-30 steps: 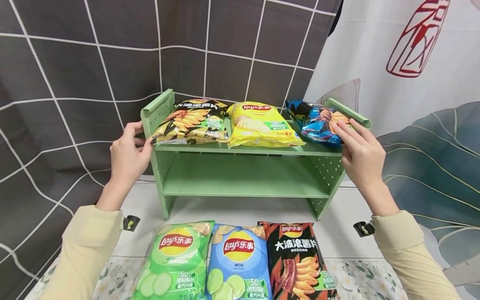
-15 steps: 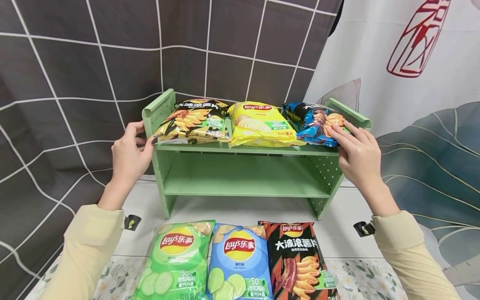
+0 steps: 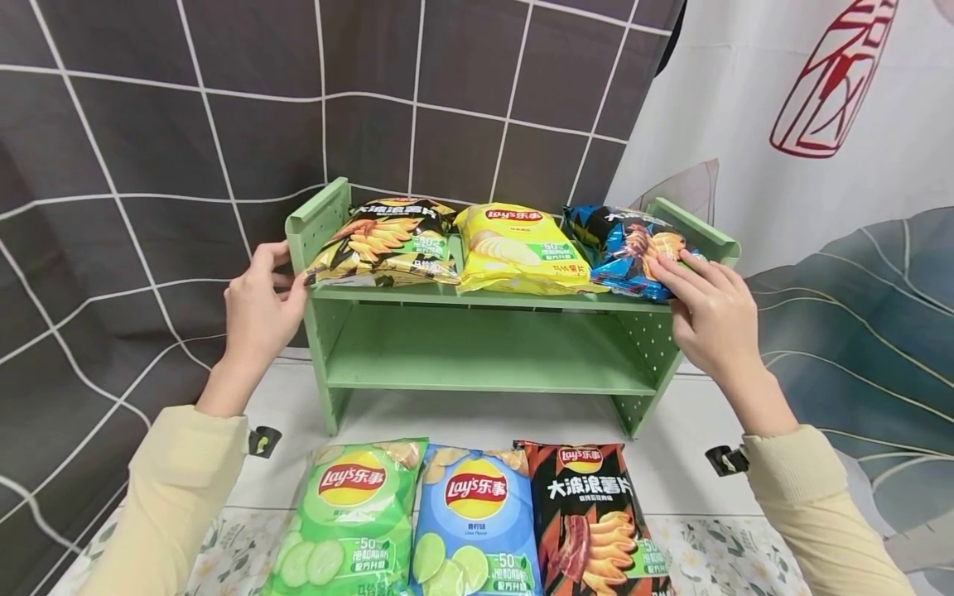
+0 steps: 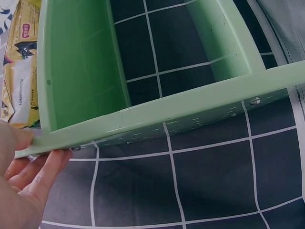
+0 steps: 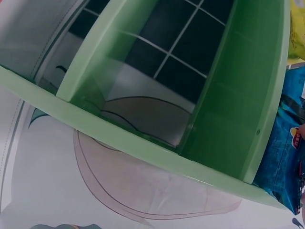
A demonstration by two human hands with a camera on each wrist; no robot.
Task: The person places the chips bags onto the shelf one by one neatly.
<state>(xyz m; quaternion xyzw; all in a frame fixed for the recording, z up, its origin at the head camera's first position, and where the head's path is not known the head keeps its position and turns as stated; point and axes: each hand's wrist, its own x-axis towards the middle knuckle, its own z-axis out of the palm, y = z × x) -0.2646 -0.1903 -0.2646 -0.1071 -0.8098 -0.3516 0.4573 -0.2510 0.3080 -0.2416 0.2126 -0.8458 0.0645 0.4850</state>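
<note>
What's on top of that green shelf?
A black-and-gold chip bag, a yellow bag and a blue bag lie in a row there. The right hand covers part of the blue bag. Anything directly beneath the bags is hidden.

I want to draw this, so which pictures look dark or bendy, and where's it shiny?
Head view: brightest, with shiny glints on the green cucumber Lay's bag; left wrist: dimmer, the green shelf rack showing bowed edges, perhaps from the lens; right wrist: dim too, the rack's edges curving again, and the dark-blue Lay's bag cut off by the frame.
</note>
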